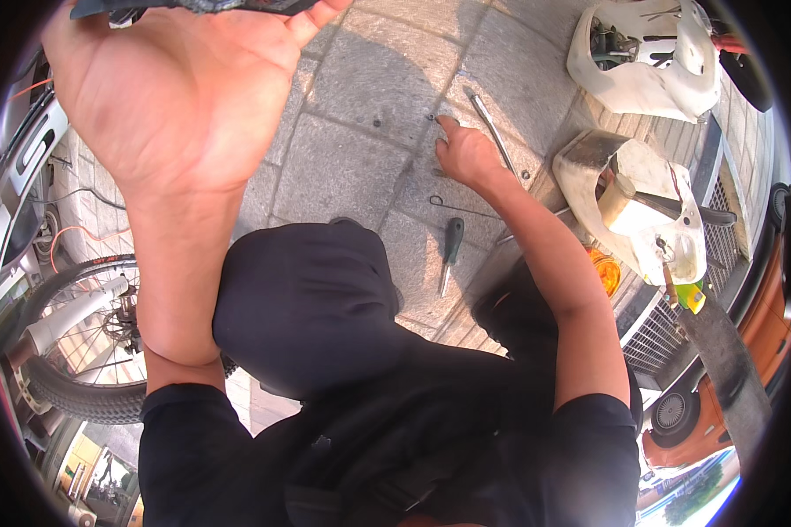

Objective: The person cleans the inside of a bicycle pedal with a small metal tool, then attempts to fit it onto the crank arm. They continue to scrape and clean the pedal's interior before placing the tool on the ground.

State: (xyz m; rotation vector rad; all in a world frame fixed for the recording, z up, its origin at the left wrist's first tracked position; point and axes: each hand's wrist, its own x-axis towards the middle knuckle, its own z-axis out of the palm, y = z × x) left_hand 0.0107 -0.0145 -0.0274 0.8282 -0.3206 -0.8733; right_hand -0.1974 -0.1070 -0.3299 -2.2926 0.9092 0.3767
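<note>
My left hand (180, 88) is raised close to the camera, palm toward me. Its fingers lie behind a dark, flat-edged part (211, 5) that the top edge cuts off, so its kind does not show. Down at the paving, my right hand (468, 154) reaches out with the index finger extended and the thumb apart. The fingertip is at a small dark nut (431, 117), touching or nearly so. A similar small dark piece (377, 123) lies to its left. Beside the hand lies a long silver wrench (490, 125). Nearer me are a thin hooked rod (466, 208) and a green-handled screwdriver (452, 241).
White body panels (703, 61) lie on the right; a pale-headed mallet (620, 195) rests on the nearer one. An orange roll (605, 270) and a metal grate (655, 338) are below them. A bicycle wheel (48, 395) stands at my left. My knee (303, 299) juts over the paving.
</note>
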